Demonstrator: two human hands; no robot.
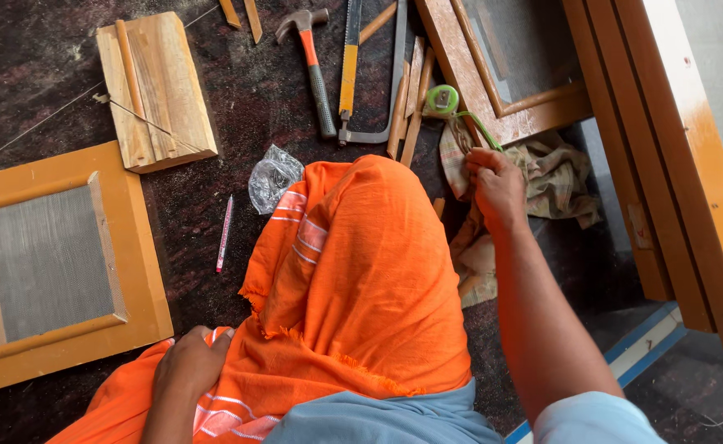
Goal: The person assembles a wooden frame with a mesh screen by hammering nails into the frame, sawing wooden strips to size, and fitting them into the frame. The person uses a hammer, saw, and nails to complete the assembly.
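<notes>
The right hand (497,185) is closed around a thin green cord (483,130) that runs up to a round green tape measure (442,99), which lies on the dark floor (41,57) against the corner of a wooden mesh frame (505,74). The fingers curl tight on the cord, just above a crumpled beige rag (558,181). The left hand (187,366) rests flat, fingers loosely together, on the orange cloth (361,271) draped over the raised knee; it holds nothing.

To do this well, the pull on the cord should probably be slow and straight toward the body, so the tape measure slides free of the frame corner instead of catching on it. The thin wooden strips (411,107) beside it could be dragged along, so a slight lift before drawing in seems wise. The left hand is best kept pressed on the cloth for balance.

A claw hammer (312,62) and a hacksaw (351,66) lie further off, a plastic bag (272,177) and a pink pen (225,233) nearer, a wooden block (160,90) and a second mesh frame (135,271) to the left
</notes>
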